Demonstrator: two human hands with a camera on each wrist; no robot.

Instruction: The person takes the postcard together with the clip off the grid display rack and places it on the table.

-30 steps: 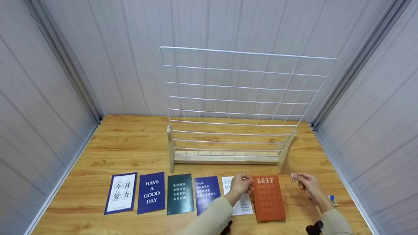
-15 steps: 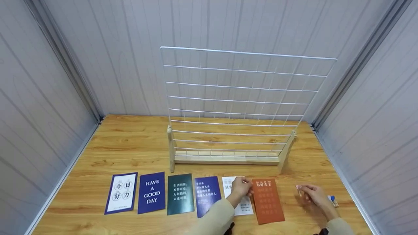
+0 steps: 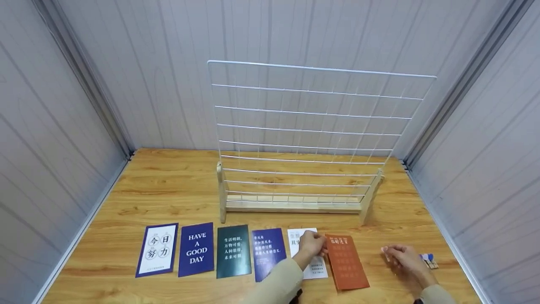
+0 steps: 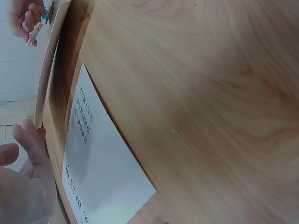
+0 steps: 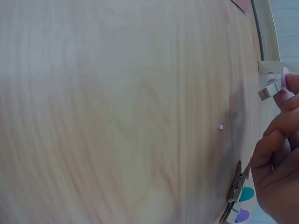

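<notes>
My left hand (image 3: 312,245) pinches an orange card (image 3: 347,262) near its upper left corner, and that card lies aslant over the table. Under the same hand is a white card (image 3: 314,270) with dark print, also in the left wrist view, where it lies flat on the wood. Off to the right, my right hand (image 3: 407,258) pinches a small wooden clothespin (image 5: 272,88) with a pink end between thumb and finger. Several more clothespins (image 3: 429,261) with coloured ends lie beside the right hand; a teal one and a purple one show in the right wrist view.
Behind the cards stands a white wire grid (image 3: 312,113) on a wooden base (image 3: 293,206). Left of the white card are a purple card (image 3: 268,245), a green card (image 3: 233,266), a blue card (image 3: 196,230) and a blue-bordered card (image 3: 157,249). Panel walls enclose the table (image 3: 177,181).
The orange card has shifted slightly toward the person and tilted more. My right hand has moved away from it, down and to the right, with the clothespin. The left hand has barely moved.
</notes>
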